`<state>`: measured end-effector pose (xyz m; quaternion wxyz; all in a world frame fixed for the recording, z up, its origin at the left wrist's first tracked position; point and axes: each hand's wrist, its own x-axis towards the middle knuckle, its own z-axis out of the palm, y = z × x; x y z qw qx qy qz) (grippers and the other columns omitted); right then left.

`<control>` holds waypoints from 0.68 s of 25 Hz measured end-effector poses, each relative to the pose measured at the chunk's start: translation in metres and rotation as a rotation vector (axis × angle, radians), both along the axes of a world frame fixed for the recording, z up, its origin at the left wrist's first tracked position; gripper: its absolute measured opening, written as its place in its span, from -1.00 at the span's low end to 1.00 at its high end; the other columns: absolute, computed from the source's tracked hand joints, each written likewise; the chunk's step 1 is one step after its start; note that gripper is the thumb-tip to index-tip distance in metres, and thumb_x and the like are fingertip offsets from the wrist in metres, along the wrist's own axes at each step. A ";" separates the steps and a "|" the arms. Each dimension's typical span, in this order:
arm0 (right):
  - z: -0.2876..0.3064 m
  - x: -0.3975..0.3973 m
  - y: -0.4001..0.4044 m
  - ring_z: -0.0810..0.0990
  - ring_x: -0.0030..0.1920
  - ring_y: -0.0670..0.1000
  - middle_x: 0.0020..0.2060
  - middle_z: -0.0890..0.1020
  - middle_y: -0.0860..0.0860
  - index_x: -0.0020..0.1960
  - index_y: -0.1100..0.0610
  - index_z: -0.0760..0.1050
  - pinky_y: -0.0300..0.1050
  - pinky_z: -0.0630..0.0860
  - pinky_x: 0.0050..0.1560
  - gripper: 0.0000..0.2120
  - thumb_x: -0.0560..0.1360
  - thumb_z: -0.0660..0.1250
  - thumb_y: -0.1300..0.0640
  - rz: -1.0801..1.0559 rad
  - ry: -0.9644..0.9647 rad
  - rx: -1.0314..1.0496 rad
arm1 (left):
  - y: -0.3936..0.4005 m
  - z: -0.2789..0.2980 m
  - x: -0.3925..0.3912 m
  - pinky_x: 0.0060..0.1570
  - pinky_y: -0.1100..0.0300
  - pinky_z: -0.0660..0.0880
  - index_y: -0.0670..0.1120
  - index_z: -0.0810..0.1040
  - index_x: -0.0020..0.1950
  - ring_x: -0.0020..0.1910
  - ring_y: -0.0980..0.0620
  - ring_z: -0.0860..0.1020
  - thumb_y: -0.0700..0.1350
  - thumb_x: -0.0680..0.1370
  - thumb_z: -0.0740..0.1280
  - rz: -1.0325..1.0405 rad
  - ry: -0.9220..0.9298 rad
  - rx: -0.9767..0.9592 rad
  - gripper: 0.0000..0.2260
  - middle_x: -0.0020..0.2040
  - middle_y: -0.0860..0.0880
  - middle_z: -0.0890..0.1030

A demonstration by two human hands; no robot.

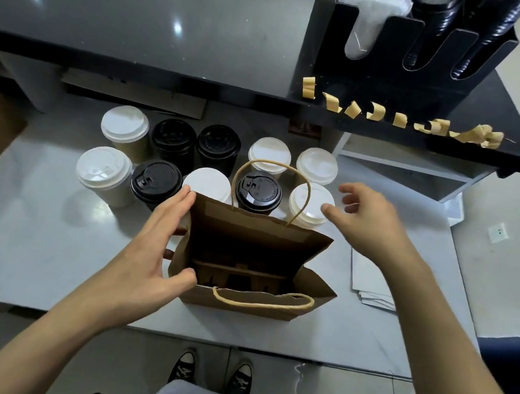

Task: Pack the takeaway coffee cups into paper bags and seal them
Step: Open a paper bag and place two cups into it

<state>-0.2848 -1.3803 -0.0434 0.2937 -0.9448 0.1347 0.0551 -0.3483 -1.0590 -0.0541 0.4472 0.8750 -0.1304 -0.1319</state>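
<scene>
Soft overhead light, glare spots on grey counter (111, 7) — wide-angle edge bending

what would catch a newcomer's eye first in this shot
The open brown paper bag standing mid-counter, with the left hand flat against its side and the right hand hovering open beyond it. Behind it stand two rows of lidded cups, white and black lids mixed. Curled tape strips hang along the dark shelf edge above.

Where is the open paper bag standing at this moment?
In the head view, the paper bag stands upright at the middle of the white table, just in front of the rows of cups, with the left hand against its left side.
</scene>
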 end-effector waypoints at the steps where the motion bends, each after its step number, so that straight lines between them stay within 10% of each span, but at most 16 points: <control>1: -0.012 0.008 0.003 0.55 0.23 0.07 0.30 0.55 0.04 0.47 0.04 0.38 0.05 0.54 0.19 -0.39 0.51 0.46 -0.14 0.014 0.015 -0.055 | 0.000 -0.001 0.000 0.29 0.28 0.36 0.22 0.00 0.63 0.47 0.39 0.22 -0.25 0.49 0.39 0.004 -0.007 0.005 -0.12 0.55 0.48 -0.07; 9: -0.059 0.042 0.017 0.43 0.39 0.21 0.42 0.41 0.13 0.55 0.03 0.16 0.17 0.47 0.29 0.01 0.30 0.59 -0.25 0.038 0.096 -0.183 | -0.001 0.000 -0.001 0.31 0.34 0.29 0.23 -0.06 0.63 0.53 0.30 0.18 -0.23 0.49 0.38 0.009 -0.001 0.007 -0.11 0.56 0.45 -0.10; 17: -0.065 0.040 0.017 0.46 0.34 0.24 0.37 0.37 0.17 0.55 0.03 0.15 0.11 0.50 0.22 -0.09 0.39 0.55 -0.17 -0.027 0.077 -0.104 | -0.002 0.004 0.002 0.55 0.01 0.22 0.25 -0.08 0.63 0.57 0.27 0.10 -0.05 0.42 0.31 0.000 0.008 0.014 -0.12 0.57 0.43 -0.11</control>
